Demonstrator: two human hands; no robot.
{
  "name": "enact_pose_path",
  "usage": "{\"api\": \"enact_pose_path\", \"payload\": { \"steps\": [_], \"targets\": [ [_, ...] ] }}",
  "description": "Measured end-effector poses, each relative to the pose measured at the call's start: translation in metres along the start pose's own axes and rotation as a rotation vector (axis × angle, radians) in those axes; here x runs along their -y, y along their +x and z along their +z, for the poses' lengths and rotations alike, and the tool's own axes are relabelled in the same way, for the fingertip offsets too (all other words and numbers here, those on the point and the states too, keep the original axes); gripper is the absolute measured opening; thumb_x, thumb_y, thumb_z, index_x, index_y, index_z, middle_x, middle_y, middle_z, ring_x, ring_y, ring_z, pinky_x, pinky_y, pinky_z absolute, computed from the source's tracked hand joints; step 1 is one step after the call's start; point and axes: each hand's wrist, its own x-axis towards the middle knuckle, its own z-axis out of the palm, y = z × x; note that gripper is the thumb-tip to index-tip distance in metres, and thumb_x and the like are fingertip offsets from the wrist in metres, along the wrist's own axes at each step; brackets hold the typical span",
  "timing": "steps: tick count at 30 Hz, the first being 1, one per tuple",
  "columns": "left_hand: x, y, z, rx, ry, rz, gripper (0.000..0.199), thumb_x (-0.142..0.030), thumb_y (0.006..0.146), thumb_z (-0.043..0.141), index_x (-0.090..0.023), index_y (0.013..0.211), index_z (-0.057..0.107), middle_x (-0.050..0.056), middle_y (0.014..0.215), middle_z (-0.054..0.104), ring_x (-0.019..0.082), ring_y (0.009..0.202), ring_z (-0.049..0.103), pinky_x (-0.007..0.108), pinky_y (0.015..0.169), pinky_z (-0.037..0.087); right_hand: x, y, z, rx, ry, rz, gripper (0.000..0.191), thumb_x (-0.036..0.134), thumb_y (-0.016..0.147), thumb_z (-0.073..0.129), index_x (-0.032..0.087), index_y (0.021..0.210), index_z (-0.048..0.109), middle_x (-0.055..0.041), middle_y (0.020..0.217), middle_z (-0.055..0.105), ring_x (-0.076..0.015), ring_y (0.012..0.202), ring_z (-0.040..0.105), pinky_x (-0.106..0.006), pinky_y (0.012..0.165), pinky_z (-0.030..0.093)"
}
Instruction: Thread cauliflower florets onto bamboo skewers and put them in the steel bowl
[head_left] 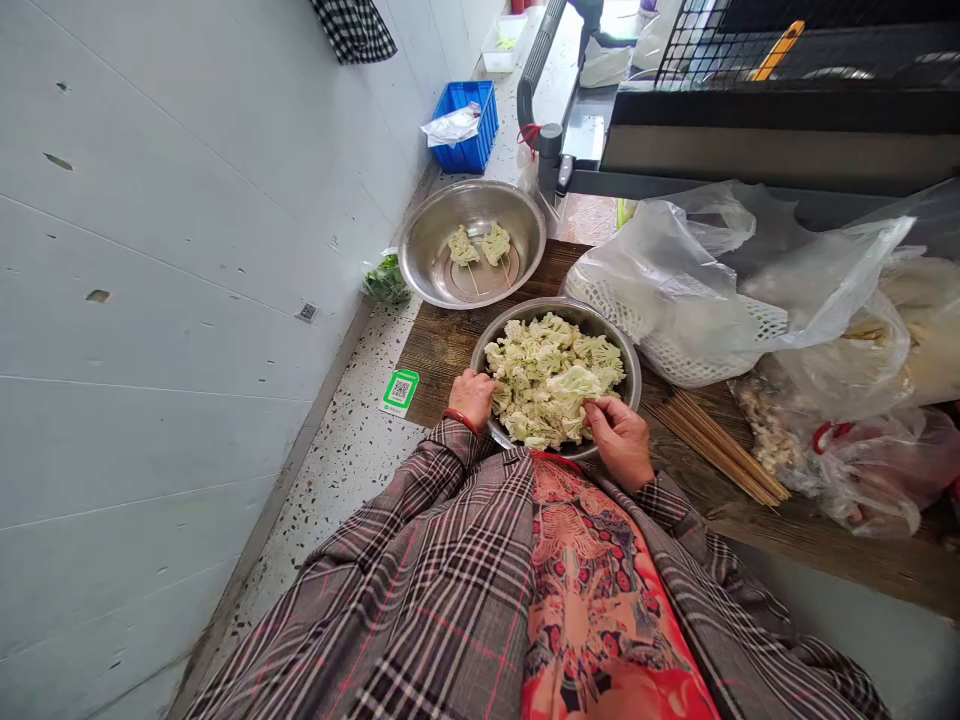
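A steel bowl (pixel 636 372) full of cauliflower florets (pixel 529 360) stands right in front of me. My right hand (pixel 622 440) pinches a larger, pale green cauliflower floret (pixel 574 384) between thumb and fingers, above the heap. At the left rim is my left hand (pixel 472 398), its fingers curled in against the edge of the heap; what they hold, if anything, is hidden. Behind stands a wider steel basin (pixel 420 245) with two skewered cauliflower pieces (pixel 478 246) lying in it. A bundle of wooden skewers (pixel 720 450) lies to the right of the bowl.
Plastic bags (pixel 675 270) crowd the right side, one over a white perforated basket (pixel 761 318). A blue crate (pixel 469 130) stands farther back by the white wall (pixel 165 250). Bagged greens (pixel 387 280) and a green QR card (pixel 400 392) lie on the left.
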Motion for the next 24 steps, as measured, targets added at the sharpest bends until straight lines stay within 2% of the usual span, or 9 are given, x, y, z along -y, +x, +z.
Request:
{"api": "enact_pose_path", "payload": {
  "steps": [3, 7, 10, 13, 16, 19, 22, 24],
  "targets": [
    [-0.003, 0.001, 0.005, 0.023, 0.095, 0.016, 0.028, -0.018, 0.086, 0.041, -0.018, 0.086, 0.069, 0.015, 0.09, 0.063, 0.028, 0.103, 0.04, 0.041, 0.083, 0.029, -0.002, 0.001, 0.003, 0.016, 0.002, -0.007, 0.032, 0.046, 0.085, 0.051, 0.018, 0.074, 0.062, 0.0001, 0.058, 0.059, -0.0123, 0.051, 0.05, -0.024, 0.05, 0.037],
    [-0.007, 0.002, 0.012, 0.023, 0.097, 0.035, 0.027, -0.016, 0.086, 0.04, -0.016, 0.088, 0.067, 0.017, 0.087, 0.062, 0.028, 0.099, 0.042, 0.043, 0.086, 0.026, -0.005, 0.002, 0.005, 0.01, -0.021, -0.007, 0.032, 0.045, 0.085, 0.051, 0.017, 0.074, 0.062, -0.0004, 0.06, 0.061, -0.0128, 0.054, 0.052, -0.024, 0.053, 0.04],
    [-0.005, 0.001, 0.012, 0.021, 0.058, 0.033, 0.022, -0.016, 0.082, 0.047, -0.016, 0.084, 0.069, 0.017, 0.086, 0.062, 0.029, 0.099, 0.044, 0.044, 0.087, 0.026, -0.005, 0.001, 0.005, 0.01, -0.012, 0.011, 0.031, 0.045, 0.085, 0.052, 0.017, 0.076, 0.063, -0.0008, 0.061, 0.062, -0.0135, 0.055, 0.054, -0.025, 0.055, 0.041],
    [0.004, 0.0, 0.007, -0.012, -0.067, -0.04, 0.012, -0.022, 0.076, 0.058, -0.017, 0.076, 0.069, 0.014, 0.084, 0.063, 0.028, 0.098, 0.046, 0.043, 0.087, 0.029, -0.004, 0.001, 0.004, 0.002, -0.007, 0.021, 0.031, 0.045, 0.085, 0.052, 0.017, 0.076, 0.063, -0.0007, 0.061, 0.062, -0.0138, 0.055, 0.054, -0.025, 0.054, 0.041],
    [0.01, 0.002, -0.003, -0.052, -0.449, -0.184, 0.011, -0.027, 0.073, 0.063, -0.017, 0.074, 0.067, 0.009, 0.079, 0.063, 0.022, 0.087, 0.051, 0.039, 0.084, 0.036, -0.005, 0.001, 0.004, -0.005, -0.015, 0.012, 0.031, 0.045, 0.085, 0.052, 0.017, 0.075, 0.063, -0.0008, 0.061, 0.062, -0.0135, 0.054, 0.054, -0.024, 0.054, 0.04],
    [0.006, 0.003, -0.017, -0.068, -1.085, -0.313, 0.023, -0.035, 0.07, 0.067, -0.014, 0.08, 0.064, 0.006, 0.081, 0.063, 0.015, 0.076, 0.055, 0.033, 0.076, 0.043, -0.004, 0.001, 0.005, -0.006, -0.017, -0.006, 0.032, 0.045, 0.086, 0.052, 0.017, 0.076, 0.063, -0.0011, 0.061, 0.062, -0.0135, 0.055, 0.053, -0.025, 0.054, 0.04],
    [-0.008, 0.0, -0.032, 0.04, -1.607, -0.367, 0.035, -0.037, 0.064, 0.075, -0.013, 0.086, 0.061, 0.005, 0.085, 0.063, 0.014, 0.075, 0.06, 0.031, 0.074, 0.047, 0.0, 0.0, 0.005, 0.008, -0.026, -0.043, 0.032, 0.045, 0.086, 0.051, 0.018, 0.073, 0.062, -0.0006, 0.06, 0.061, -0.013, 0.055, 0.052, -0.024, 0.054, 0.04],
    [-0.02, -0.002, -0.04, 0.101, -1.778, -0.354, 0.036, -0.031, 0.063, 0.077, -0.012, 0.088, 0.06, 0.005, 0.082, 0.063, 0.014, 0.074, 0.061, 0.031, 0.074, 0.05, 0.005, -0.002, 0.005, 0.035, -0.038, -0.066, 0.032, 0.044, 0.087, 0.051, 0.018, 0.071, 0.061, 0.0001, 0.059, 0.059, -0.0123, 0.054, 0.051, -0.024, 0.054, 0.039]
  ]
}}
